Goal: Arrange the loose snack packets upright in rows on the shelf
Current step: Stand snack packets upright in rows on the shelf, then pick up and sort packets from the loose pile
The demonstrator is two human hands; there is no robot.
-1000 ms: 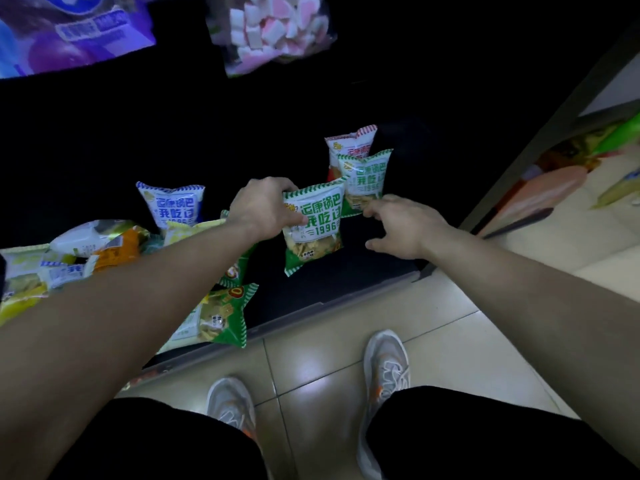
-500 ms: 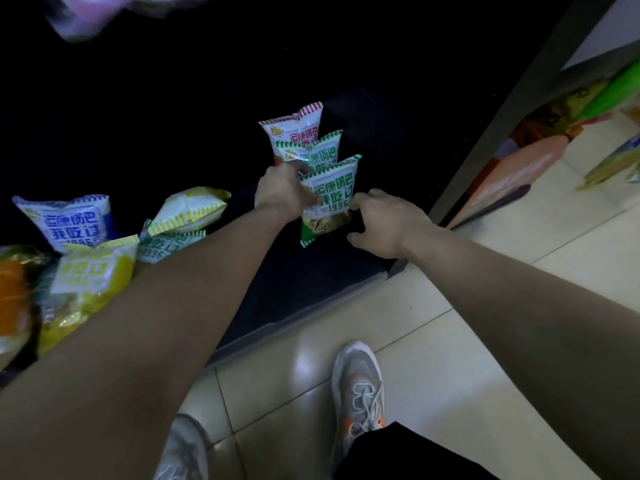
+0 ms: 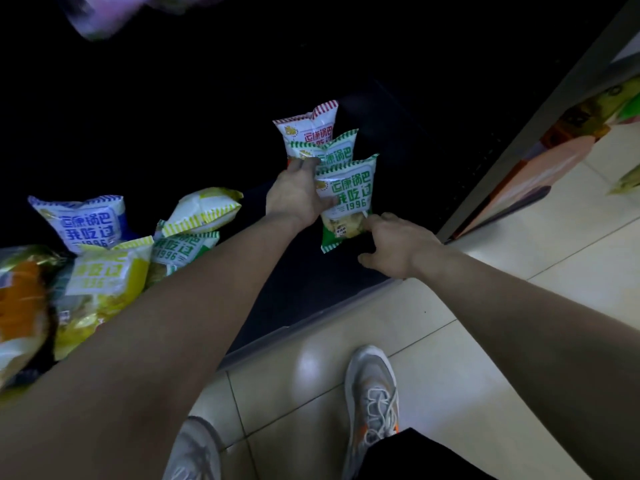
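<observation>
A green-and-white snack packet stands upright on the dark bottom shelf, at the front of a row. Behind it stand a second green packet and a red-striped packet. My left hand grips the front packet by its left edge. My right hand touches its lower right corner with fingertips, fingers spread. To the left lies a loose heap: a blue packet, a yellow packet, a pale yellow-striped packet and another green packet.
An orange-and-white bag lies at the far left. The shelf's metal upright rises to the right, with more goods beyond it. Pale floor tiles and my shoes are below. A blurred pink bag hangs above.
My left hand carried the green packet back and right until it stood close in front of the two upright packets. My right hand followed to its lower corner. The view swung right.
</observation>
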